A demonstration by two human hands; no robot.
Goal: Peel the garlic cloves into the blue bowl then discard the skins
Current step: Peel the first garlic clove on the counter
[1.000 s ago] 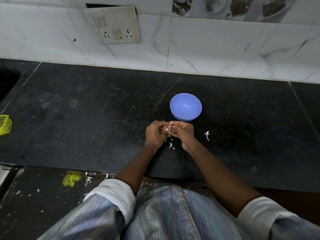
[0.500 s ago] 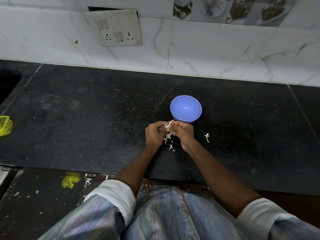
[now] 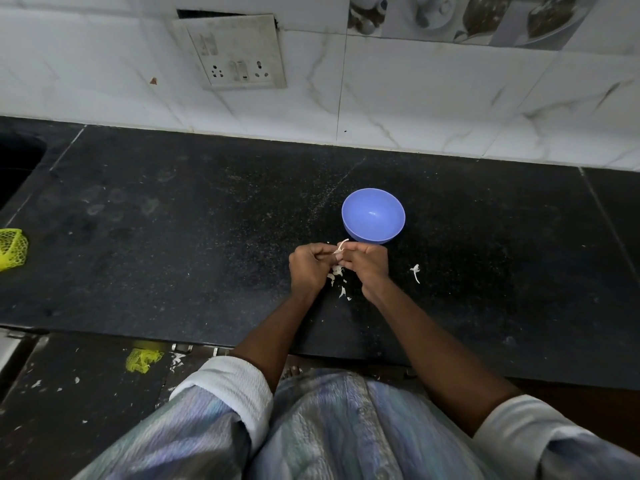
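Left hand [image 3: 309, 268] and right hand [image 3: 365, 263] together, fingers curled, pinching a small garlic clove [image 3: 338, 252] with a pale skin strip sticking up. Just beyond: round blue plastic bowl [image 3: 373, 215] on black stone counter [image 3: 173, 237]. Loose white skin scraps [image 3: 337, 277] under hands, one curl [image 3: 415, 271] off right.

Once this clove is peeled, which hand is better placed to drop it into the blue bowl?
Probably the right hand: it lies directly below the blue bowl, nearly touching its rim; the left hand sits farther away.
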